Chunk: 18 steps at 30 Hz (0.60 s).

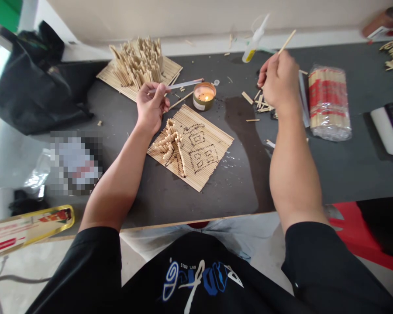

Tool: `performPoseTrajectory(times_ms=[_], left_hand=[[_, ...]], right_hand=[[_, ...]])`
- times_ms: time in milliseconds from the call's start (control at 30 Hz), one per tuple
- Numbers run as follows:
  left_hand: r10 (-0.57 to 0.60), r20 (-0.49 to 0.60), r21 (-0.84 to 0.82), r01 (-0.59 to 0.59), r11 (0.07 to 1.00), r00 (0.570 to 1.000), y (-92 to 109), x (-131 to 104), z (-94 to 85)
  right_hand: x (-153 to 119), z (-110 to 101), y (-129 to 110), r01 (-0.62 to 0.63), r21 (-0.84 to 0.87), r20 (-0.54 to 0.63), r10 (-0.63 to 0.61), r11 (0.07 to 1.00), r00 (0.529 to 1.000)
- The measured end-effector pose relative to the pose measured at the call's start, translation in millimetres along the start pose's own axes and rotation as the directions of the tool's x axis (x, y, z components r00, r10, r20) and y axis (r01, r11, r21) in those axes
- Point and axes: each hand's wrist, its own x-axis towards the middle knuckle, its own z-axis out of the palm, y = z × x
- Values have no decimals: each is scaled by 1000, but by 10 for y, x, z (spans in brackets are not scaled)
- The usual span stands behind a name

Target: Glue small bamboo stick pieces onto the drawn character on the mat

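Observation:
My left hand [152,104] is closed around a translucent glue stick [185,83], its darkened tip close above the lit tin candle [203,98]. Between the fingers of my right hand [280,78] a short wooden stick [287,41] points up and away. Below the candle lies a square mat of wooden sticks [212,131] with dark characters drawn on it. Short stick pieces stand upright along one character [170,141] at its left. Loose cut stick pieces [262,103] lie just under my right hand.
Behind my left hand, a second mat carries a dense cluster of upright sticks [139,61]. A glue bottle [255,41] stands near the wall. Rightward are a wrapped stick bundle [329,102] and a white roll [386,131]. A black bag [39,87] and a blurred-out object [77,163] lie left.

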Motion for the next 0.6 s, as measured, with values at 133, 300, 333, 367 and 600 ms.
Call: performPoseTrajectory(times_ms=[133, 300, 333, 367, 600], left_hand=[[9, -2, -15, -9, 1000, 1000, 5, -7, 3], [-18, -27, -17, 18, 1000, 999, 16, -15, 8], [-26, -22, -11, 25, 1000, 999, 18, -15, 7], [-32, -13, -3, 32, 999, 999, 21, -15, 5], [13, 46, 126, -18, 992, 999, 24, -25, -8]], right_hand=[[-23, -70, -98, -8, -109, 54, 14, 994, 998], [-41, -51, -72, -25, -26, 85, 27, 999, 996], [-44, -48, -55, -38, -23, 110, 40, 999, 993], [-48, -47, -35, -51, -23, 135, 54, 998, 989], [-49, -37, 70, -80, -34, 239, 86, 996, 967]])
